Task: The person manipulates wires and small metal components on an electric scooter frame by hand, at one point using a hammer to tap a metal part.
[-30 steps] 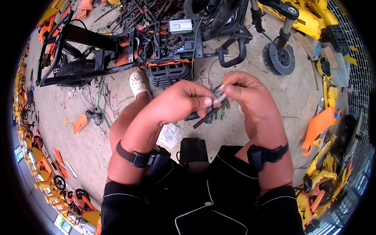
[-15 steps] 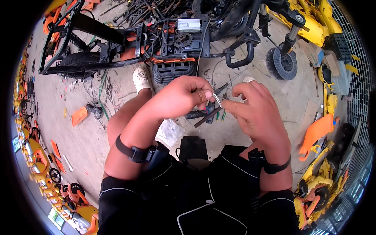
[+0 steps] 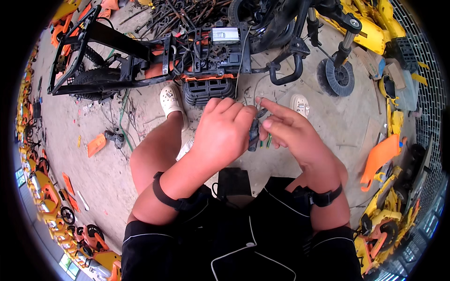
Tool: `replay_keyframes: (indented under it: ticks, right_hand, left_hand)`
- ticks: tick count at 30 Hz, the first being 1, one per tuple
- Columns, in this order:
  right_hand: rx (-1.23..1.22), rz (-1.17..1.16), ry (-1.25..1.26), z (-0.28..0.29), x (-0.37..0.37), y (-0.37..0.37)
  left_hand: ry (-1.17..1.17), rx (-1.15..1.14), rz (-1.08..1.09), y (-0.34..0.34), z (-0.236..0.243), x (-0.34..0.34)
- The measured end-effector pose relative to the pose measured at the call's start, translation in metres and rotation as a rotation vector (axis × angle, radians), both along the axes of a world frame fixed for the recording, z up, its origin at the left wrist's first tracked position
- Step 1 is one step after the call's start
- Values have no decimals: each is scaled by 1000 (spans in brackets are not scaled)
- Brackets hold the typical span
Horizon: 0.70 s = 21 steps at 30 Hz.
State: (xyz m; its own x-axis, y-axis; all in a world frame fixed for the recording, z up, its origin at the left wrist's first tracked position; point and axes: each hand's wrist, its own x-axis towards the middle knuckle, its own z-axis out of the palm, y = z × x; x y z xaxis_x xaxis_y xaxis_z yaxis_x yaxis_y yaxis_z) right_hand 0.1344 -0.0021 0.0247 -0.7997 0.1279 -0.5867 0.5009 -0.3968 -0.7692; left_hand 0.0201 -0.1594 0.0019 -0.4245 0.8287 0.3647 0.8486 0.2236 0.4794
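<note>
Left hand (image 3: pixel 224 129) rolled knuckles-up, curled, grip hidden; right hand (image 3: pixel 293 131) half-open just beside

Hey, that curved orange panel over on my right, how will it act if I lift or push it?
The curved orange panel looks like a thin plastic shell, so it's probably light for its size. Its smooth surface may be slippery, and its bent shape could make it rock.
</note>
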Motion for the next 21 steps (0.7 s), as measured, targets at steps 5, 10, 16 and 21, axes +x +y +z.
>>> replay_keyframes:
  ticks: [5, 10, 16, 21]
  right_hand:
    - [-705, -300, 391, -6, 6, -5]
    - [-869, -133, 498, -6, 17, 3]
    - [317, 322, 264, 17, 18, 14]
    - [1340, 631, 217, 18, 13, 4]
  left_hand:
    - [-445, 83, 10, 2, 4, -10]
    - [-1348, 82, -87, 0, 17, -22]
    - [-1171, -263, -119, -3, 22, -30]
    - [-1008, -355, 9, 2, 12, -22]
